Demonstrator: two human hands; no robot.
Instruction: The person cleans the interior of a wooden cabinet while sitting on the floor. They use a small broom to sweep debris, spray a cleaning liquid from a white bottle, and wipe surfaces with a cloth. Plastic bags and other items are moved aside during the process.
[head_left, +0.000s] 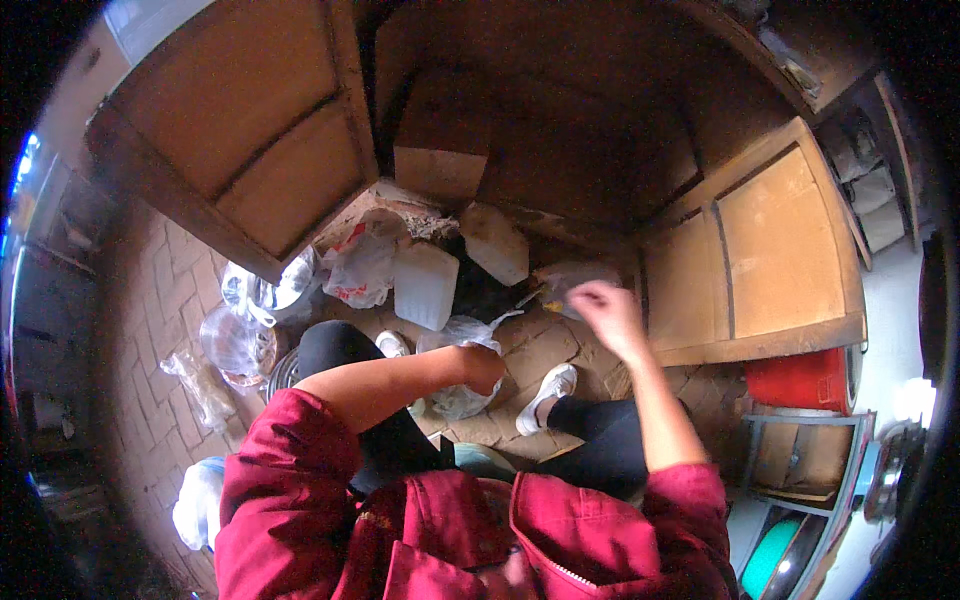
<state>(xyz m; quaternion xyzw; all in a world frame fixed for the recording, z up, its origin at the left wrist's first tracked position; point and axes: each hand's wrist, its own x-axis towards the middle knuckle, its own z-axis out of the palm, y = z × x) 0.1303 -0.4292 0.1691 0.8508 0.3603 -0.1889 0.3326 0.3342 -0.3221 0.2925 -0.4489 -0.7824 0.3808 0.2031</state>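
Observation:
My left hand (484, 367) is curled at the edge of a clear plastic bag (454, 401) between my feet, gripping it; its fingertips are mostly hidden. A twisted end of thin plastic (510, 315) sticks up beyond this hand. My right hand (607, 311) is blurred, with fingers bent, in front of the open right cabinet door. Just beyond it lies another clear plastic bag (581, 277) with something yellow at its edge. Whether the right fingers hold anything cannot be made out.
A wooden cabinet stands with its left door (255, 142) and right door (780, 247) swung open. A white plastic container (425, 285), a red-marked plastic bag (364, 262) and a clear plastic tub (238, 341) sit on the brick floor. A red bucket (799, 381) is at right.

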